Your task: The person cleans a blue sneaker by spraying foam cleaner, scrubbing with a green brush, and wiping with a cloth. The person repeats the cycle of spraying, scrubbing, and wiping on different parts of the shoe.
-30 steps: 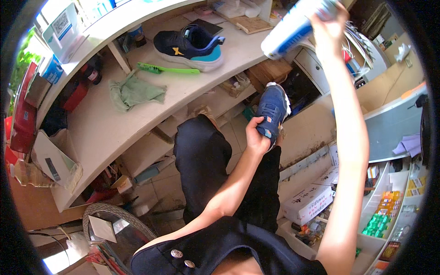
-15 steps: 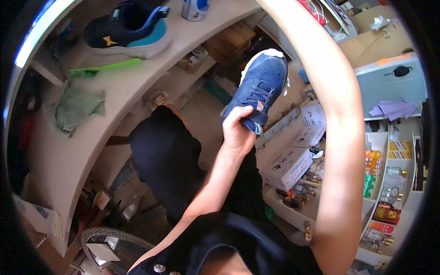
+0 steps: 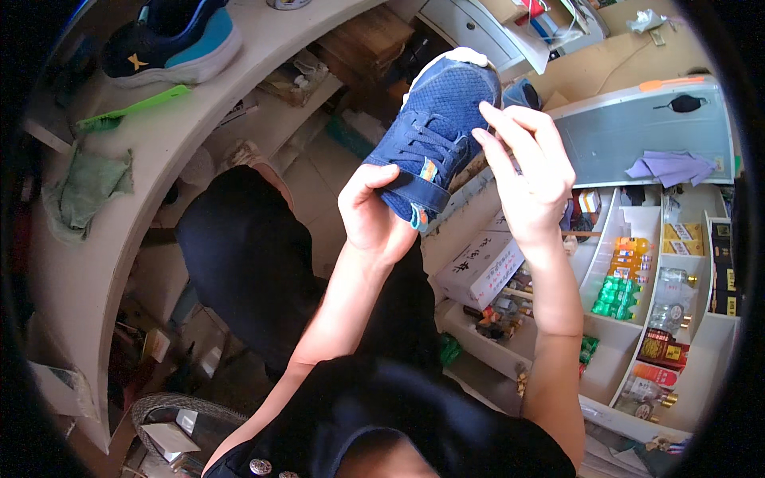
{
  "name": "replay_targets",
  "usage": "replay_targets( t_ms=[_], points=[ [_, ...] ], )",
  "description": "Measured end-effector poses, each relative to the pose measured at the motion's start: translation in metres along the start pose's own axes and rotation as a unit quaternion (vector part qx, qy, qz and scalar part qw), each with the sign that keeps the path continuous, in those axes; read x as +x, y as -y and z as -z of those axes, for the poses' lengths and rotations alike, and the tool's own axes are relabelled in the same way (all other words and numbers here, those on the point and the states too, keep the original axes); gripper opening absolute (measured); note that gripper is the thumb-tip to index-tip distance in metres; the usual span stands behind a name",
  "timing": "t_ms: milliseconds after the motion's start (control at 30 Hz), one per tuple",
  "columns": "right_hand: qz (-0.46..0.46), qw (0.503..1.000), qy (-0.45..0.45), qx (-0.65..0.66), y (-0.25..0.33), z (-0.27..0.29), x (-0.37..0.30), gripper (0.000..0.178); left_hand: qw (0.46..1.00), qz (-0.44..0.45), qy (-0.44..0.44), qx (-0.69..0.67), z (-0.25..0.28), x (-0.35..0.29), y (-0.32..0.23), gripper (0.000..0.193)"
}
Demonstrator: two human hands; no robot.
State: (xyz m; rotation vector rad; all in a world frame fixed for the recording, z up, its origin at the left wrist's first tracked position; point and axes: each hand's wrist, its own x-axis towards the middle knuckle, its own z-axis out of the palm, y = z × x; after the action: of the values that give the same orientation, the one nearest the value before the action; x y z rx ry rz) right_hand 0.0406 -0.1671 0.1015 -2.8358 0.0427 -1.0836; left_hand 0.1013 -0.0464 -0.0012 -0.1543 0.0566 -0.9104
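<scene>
A dark blue sneaker (image 3: 437, 127) with laces, a strap and a white toe edge is held up in front of me, toe pointing away. My left hand (image 3: 373, 209) grips it by the heel, the thumb lying over the strap. My right hand (image 3: 532, 163) is at the sneaker's right side, near the toe. Its thumb and forefinger are bent, with their tips a little apart at the sneaker's edge. Whether those tips touch the shoe I cannot tell.
On the curved pale counter (image 3: 171, 151) at left are another sneaker (image 3: 171, 44), a green brush (image 3: 135, 107) and a grey-green cloth (image 3: 92, 191). At right, a glass-topped case (image 3: 582, 139) bears a purple cloth (image 3: 672, 167). Compartments with bottles (image 3: 629, 263) and a white box (image 3: 478, 267) lie below.
My right hand has come down from the far top edge to the sneaker's side. The left hand has shifted the sneaker slightly left and nearer. The whole view has swung a little right.
</scene>
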Motion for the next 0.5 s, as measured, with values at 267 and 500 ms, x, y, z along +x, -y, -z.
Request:
replay_targets(
  t_ms=[267, 500],
  points=[
    [0.019, 0.994, -0.030, -0.100, -0.008, 0.000, -0.007, 0.018, 0.994, 0.002, -0.032, 0.102, -0.008, -0.014, 0.013, 0.062],
    [-0.033, 0.990, -0.073, -0.115, 0.002, 0.004, -0.027, 0.020, 0.997, 0.051, -0.025, 0.054, -0.010, -0.016, 0.016, 0.062]
  ],
)
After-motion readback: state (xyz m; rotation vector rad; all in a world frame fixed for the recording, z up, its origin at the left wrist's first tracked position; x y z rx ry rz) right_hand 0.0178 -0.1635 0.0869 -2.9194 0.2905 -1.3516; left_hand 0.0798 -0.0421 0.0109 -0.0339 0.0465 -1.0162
